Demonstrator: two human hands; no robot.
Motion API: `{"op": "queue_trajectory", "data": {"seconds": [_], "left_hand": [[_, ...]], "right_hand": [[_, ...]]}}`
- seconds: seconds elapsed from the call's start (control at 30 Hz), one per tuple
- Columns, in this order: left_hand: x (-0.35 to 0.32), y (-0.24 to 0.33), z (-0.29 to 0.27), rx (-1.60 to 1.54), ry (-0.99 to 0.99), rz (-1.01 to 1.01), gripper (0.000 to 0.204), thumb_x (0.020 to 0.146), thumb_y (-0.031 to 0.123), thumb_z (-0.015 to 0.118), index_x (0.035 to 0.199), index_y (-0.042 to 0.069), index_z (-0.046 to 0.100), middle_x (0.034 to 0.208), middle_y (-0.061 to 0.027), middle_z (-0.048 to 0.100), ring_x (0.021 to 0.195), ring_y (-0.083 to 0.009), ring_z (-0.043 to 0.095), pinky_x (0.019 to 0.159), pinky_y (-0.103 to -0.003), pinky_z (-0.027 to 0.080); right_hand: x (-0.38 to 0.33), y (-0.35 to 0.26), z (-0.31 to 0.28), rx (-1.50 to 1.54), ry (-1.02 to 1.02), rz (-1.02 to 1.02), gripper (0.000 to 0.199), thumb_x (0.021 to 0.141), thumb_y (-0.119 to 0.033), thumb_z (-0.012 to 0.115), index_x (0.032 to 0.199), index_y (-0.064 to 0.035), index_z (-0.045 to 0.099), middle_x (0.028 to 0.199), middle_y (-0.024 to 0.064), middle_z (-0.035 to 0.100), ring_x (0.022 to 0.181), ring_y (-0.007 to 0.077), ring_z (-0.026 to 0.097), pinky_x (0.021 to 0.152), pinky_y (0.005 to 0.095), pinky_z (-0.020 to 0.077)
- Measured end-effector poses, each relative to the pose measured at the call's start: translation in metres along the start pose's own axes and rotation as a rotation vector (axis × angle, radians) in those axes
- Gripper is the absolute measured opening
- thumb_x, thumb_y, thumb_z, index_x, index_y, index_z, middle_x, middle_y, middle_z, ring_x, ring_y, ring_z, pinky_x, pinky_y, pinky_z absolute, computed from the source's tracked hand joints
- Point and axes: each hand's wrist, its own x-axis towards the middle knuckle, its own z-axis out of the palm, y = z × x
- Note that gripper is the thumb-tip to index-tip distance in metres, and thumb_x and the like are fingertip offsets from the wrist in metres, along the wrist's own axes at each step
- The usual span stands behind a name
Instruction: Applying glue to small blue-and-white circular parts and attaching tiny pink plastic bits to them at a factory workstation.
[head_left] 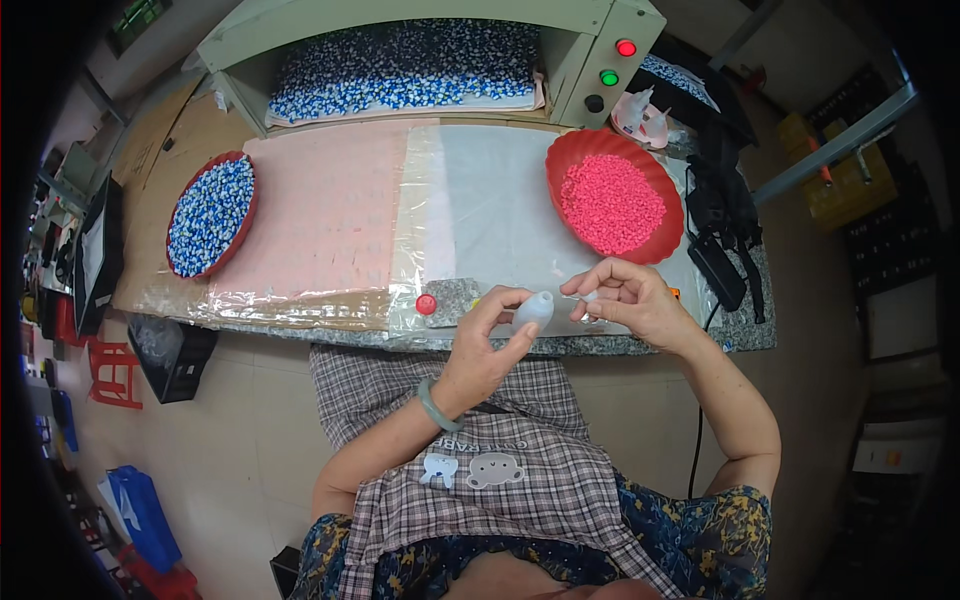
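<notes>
Far L of the grip: red bowl [241,240] w/ blue & white bits [210,217]. Nearer, just L of the L hand: round red cap [426,304] on the worktop. L hand [480,350] has thumb & fingers closed round a white squeeze bottle [533,312], held up off the worktop, open neck tipped up & away. Just R of the bottle, apart from it, a small pale piece [590,297] is pinched btwn thumb & fingertips of the R hand [640,308]; too small to tell exactly what. Beyond the R hand: red bowl [672,215] of pink bits; further R, black adapter [716,277].

To do it well, I'd say: L grip light, so the soft-looking wall doesn't get squeezed; neck up; R pinch by the edges only, wrists steady, both over the worktop in case of a drop.

Writing: no label I can make out on the bottle. Apron [545,440], below the grip, has printed letters, partly lost in folds, plus cartoon animal heads.
</notes>
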Motion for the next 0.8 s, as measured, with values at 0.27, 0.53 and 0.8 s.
{"op": "queue_trajectory", "data": {"seconds": [0.27, 0.53, 0.8], "left_hand": [[-0.006, -0.005, 0.000, -0.146, -0.127, -0.081, 0.030, 0.097, 0.000, 0.060, 0.126, -0.002, 0.055, 0.119, -0.0082, 0.057, 0.111, -0.0155, 0.060, 0.099, -0.032, 0.051], [-0.007, -0.009, 0.003, -0.363, -0.214, -0.126, 0.033, 0.098, -0.003, 0.054, 0.131, -0.003, 0.052, 0.123, -0.0097, 0.054, 0.112, -0.0184, 0.062, 0.100, -0.033, 0.052], [-0.009, -0.009, 0.001, -0.449, -0.273, -0.150, 0.032, 0.101, 0.002, 0.054, 0.132, -0.003, 0.051, 0.125, -0.0096, 0.054, 0.113, -0.0191, 0.061, 0.102, -0.034, 0.052]], "right_hand": [[0.000, -0.018, 0.013, -0.226, 0.035, -0.057, 0.018, 0.090, 0.007, 0.068, 0.107, 0.0026, 0.068, 0.114, 0.0086, 0.063, 0.096, 0.0172, 0.069, 0.086, 0.0302, 0.0572], [0.001, -0.047, 0.029, -0.800, -0.028, -0.473, 0.021, 0.081, 0.007, 0.072, 0.101, 0.0001, 0.071, 0.102, 0.0118, 0.070, 0.092, 0.0201, 0.070, 0.076, 0.0310, 0.0561], [0.007, -0.056, 0.034, -0.953, -0.141, -0.529, 0.023, 0.079, 0.006, 0.075, 0.100, -0.0027, 0.072, 0.103, 0.0102, 0.070, 0.094, 0.0230, 0.071, 0.076, 0.0332, 0.0574]]}}
